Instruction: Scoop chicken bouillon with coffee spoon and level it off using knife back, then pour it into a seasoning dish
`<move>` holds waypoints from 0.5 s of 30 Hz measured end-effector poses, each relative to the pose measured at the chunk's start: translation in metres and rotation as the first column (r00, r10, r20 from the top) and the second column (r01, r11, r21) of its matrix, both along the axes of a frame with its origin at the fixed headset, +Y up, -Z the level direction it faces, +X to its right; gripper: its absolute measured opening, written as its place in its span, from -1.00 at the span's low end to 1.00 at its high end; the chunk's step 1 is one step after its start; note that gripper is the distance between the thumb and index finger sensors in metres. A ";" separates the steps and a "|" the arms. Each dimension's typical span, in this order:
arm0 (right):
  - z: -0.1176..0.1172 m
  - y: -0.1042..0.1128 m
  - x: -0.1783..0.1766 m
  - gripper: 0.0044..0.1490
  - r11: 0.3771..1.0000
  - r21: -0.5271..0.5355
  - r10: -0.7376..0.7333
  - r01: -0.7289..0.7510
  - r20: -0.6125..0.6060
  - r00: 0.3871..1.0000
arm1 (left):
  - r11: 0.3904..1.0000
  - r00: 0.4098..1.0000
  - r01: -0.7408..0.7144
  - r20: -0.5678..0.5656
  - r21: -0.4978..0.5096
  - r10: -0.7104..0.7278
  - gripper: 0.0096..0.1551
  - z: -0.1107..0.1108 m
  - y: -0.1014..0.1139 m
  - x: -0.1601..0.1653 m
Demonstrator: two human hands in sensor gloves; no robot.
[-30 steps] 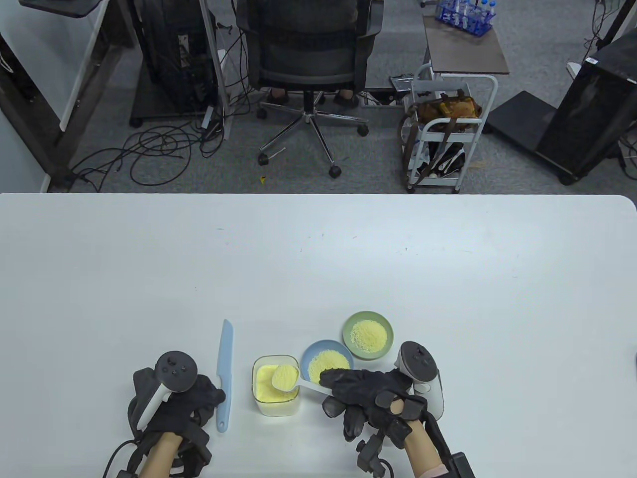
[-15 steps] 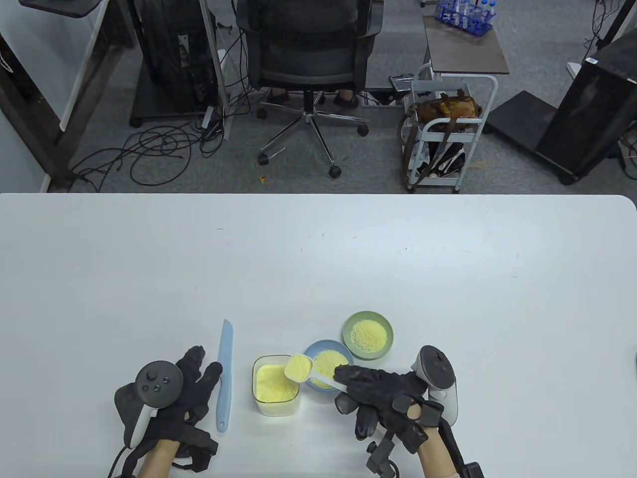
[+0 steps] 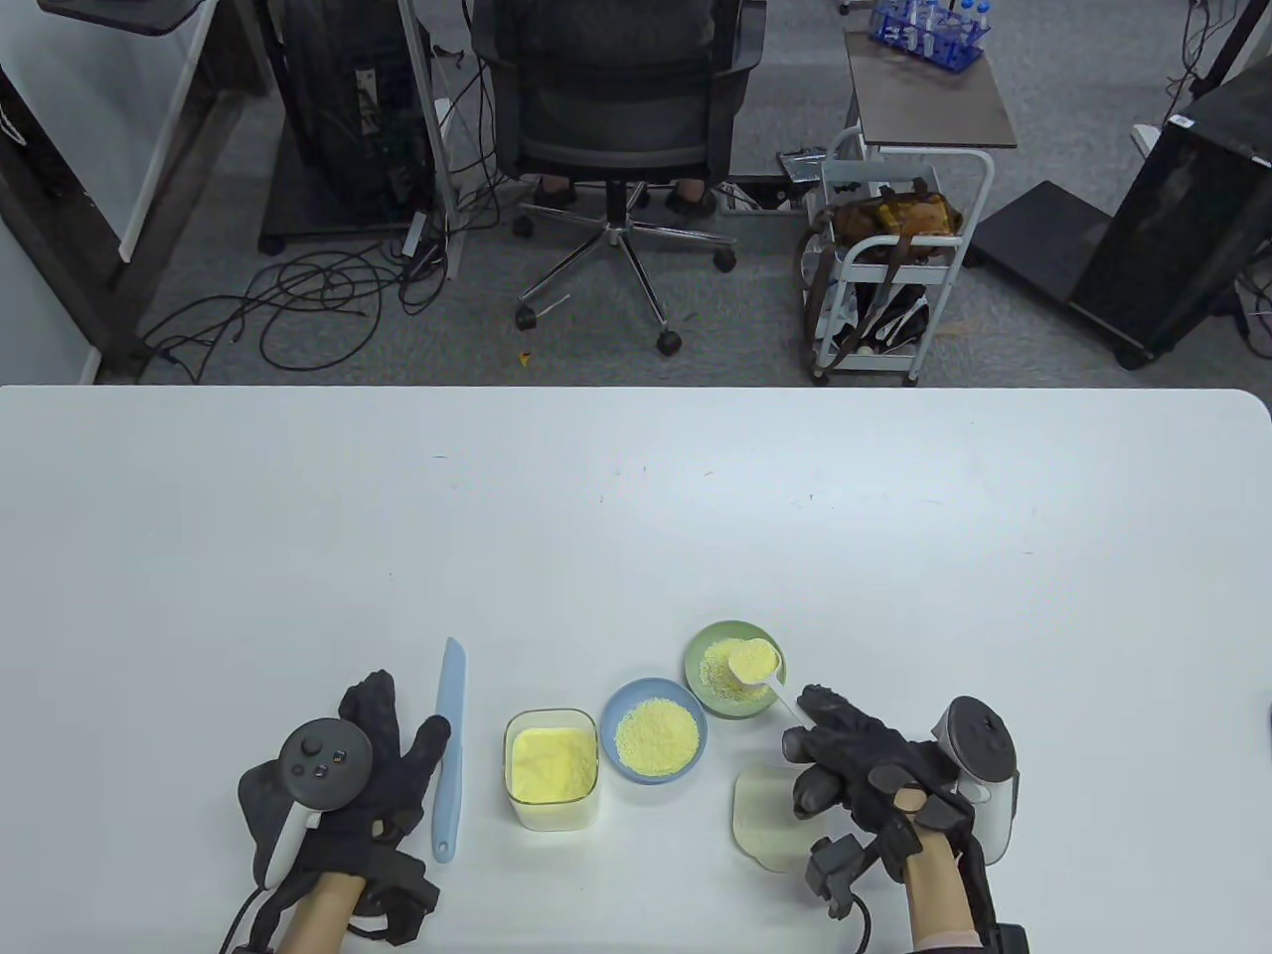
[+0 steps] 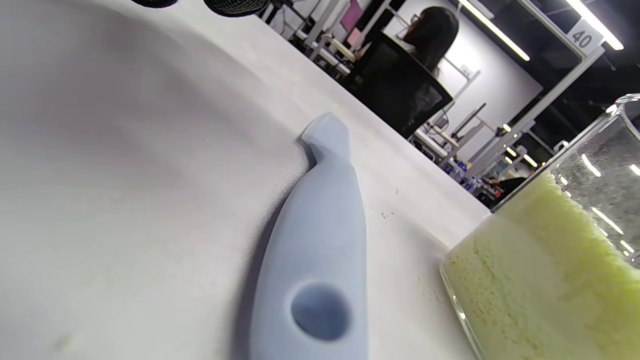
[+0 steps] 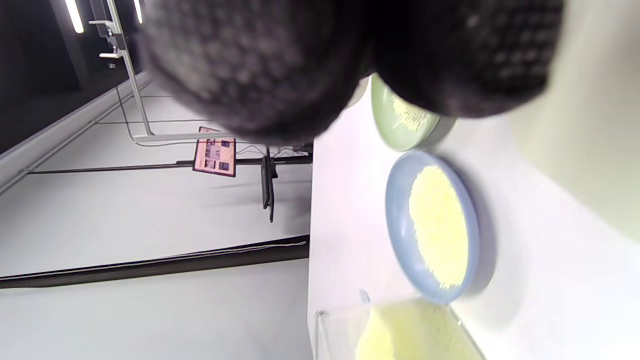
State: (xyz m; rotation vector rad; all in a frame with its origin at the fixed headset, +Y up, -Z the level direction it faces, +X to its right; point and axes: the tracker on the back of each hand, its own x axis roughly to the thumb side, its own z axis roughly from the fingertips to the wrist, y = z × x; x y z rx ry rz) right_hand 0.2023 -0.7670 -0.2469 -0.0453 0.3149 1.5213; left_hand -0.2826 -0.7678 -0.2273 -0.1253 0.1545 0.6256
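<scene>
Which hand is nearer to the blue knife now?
Left. The left hand lies just beside the blue knife, thumb by its blade. The right hand is far across, beyond the bouillon container, holding the spoon.

Spoon handle (image 3: 790,704) under hand (image 3: 874,775) (part)

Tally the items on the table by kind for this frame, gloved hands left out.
Seasoning dishes: 2, green dish and blue dish
Glass container of bouillon: 1
Coffee spoon: 1
Knife: 1
Pale lid: 1
Total: 6
</scene>
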 end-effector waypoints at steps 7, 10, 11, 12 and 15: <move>-0.008 -0.006 -0.008 -0.37 0.999 -0.039 0.036 -0.036 -0.016 0.999 | 1.000 1.000 -0.019 0.004 -0.012 0.019 0.11 0.000 0.000 0.001; -0.009 -0.006 -0.012 -0.38 0.998 -0.037 0.049 -0.050 -0.031 0.998 | 1.000 1.000 -0.024 0.003 -0.011 0.024 0.11 0.000 0.000 0.001; -0.009 -0.006 -0.013 -0.38 0.998 -0.038 0.051 -0.052 -0.030 0.998 | 1.000 1.000 -0.027 0.003 -0.009 0.027 0.11 0.000 0.000 0.001; -0.010 -0.005 -0.013 -0.37 0.997 -0.037 0.063 -0.064 -0.029 0.998 | 0.999 1.000 -0.031 0.004 -0.008 0.031 0.10 0.000 0.000 0.002; -0.009 -0.003 -0.014 -0.38 0.994 -0.030 0.100 -0.101 -0.027 0.995 | 0.999 0.999 -0.040 0.007 -0.009 0.041 0.10 -0.001 -0.001 0.002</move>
